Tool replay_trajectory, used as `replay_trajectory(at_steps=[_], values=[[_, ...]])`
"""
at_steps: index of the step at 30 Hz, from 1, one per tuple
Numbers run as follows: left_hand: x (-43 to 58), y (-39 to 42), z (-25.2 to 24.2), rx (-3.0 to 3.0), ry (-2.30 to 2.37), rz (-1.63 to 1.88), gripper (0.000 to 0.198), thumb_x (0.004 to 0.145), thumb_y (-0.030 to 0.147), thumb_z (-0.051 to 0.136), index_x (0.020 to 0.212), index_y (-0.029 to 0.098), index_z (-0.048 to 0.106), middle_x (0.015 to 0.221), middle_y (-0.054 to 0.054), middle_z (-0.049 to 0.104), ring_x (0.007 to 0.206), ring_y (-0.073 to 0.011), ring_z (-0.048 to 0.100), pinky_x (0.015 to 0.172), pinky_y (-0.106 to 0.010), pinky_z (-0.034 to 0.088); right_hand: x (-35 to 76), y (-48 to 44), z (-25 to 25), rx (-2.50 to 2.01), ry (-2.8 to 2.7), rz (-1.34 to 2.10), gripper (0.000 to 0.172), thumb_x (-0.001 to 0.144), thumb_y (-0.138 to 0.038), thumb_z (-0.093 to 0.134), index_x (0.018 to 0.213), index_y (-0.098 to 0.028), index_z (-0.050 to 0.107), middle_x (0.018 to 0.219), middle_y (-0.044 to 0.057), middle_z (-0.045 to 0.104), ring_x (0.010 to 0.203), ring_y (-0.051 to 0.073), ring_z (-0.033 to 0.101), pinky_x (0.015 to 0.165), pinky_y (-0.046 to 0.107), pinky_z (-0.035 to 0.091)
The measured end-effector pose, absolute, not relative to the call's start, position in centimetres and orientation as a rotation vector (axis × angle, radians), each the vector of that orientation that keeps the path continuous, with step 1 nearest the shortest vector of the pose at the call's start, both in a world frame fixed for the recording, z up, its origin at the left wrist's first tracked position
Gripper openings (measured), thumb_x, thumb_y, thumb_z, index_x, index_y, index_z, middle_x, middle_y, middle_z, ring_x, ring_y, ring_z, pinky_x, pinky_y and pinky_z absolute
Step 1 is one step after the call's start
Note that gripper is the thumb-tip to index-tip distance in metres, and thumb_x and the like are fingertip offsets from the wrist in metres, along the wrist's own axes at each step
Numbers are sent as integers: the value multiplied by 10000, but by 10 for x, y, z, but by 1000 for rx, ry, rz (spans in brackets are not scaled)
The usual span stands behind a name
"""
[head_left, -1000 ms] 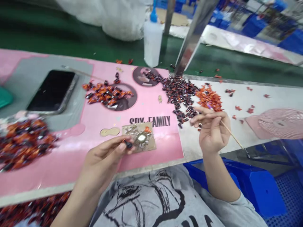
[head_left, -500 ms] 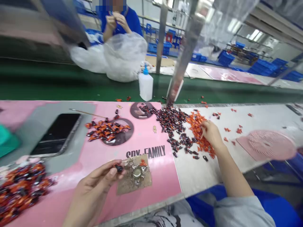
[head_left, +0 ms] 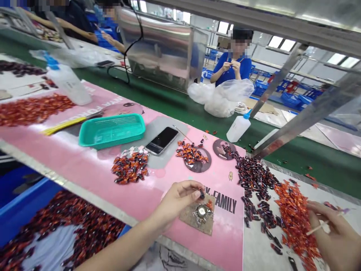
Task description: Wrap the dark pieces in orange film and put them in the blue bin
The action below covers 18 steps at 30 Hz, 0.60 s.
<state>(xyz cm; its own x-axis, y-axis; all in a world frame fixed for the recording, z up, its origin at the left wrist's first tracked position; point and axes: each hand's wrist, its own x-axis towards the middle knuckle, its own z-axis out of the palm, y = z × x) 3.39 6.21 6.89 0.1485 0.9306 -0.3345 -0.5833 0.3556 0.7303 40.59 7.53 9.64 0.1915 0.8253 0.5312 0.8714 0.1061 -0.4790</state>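
My left hand (head_left: pixel 180 201) pinches a small dark piece (head_left: pixel 201 194) between thumb and fingertips. It hovers over a square brown board (head_left: pixel 194 222) that bears a round cap-like disc (head_left: pixel 202 211) in a glossy smear and a small orange piece (head_left: pixel 209 204). At the right, my right hand (head_left: pixel 332 233) is closed around a thin pale stick (head_left: pixel 318 227), its fingertips at the edge of a heap of orange star-like pieces (head_left: pixel 293 210). Whether those fingertips also hold an orange piece I cannot make out. Beside that heap lies a pile of dark pieces (head_left: pixel 255 175).
Joined dark-and-orange pieces form piles (head_left: pixel 130 168) by a phone (head_left: pixel 162 140) and a green tray (head_left: pixel 113 131). A blue bin (head_left: pixel 34 194) with many more sits lower left. White bottles (head_left: pixel 238 127) and a slanted metal post (head_left: pixel 299 109) stand beyond. Co-workers sit across the green belt (head_left: pixel 166 96).
The view has swung left, bringing the green tray, blue bin and more co-workers into sight. My left hand still holds the dark piece; my right hand remains by the orange heap.
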Motion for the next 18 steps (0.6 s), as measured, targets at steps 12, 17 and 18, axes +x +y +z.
replay_trajectory(at_steps=[12,17,18], values=[[48,35,92,381,422,1274,223,691,295,924,835,195,786,840,11,764,873,-121,743,880,-244,606,202,41,101,-971,-1452,718,280,868,-134,745,1077,-318,767,1034,21,782,975,160,739,801,252,625],[39,35,92,382,465,1245,201,696,278,920,824,193,789,831,22,748,839,-95,732,846,-200,616,196,37,98,-991,-1591,540,298,865,-81,718,1078,-284,768,998,37,760,957,168,723,787,277,621],[36,35,93,398,475,1240,200,696,279,920,821,192,790,831,18,751,837,-97,735,847,-196,615,196,37,97,-988,-1638,508,299,866,-74,713,1078,-277,767,1000,42,758,958,172,721,803,293,619]])
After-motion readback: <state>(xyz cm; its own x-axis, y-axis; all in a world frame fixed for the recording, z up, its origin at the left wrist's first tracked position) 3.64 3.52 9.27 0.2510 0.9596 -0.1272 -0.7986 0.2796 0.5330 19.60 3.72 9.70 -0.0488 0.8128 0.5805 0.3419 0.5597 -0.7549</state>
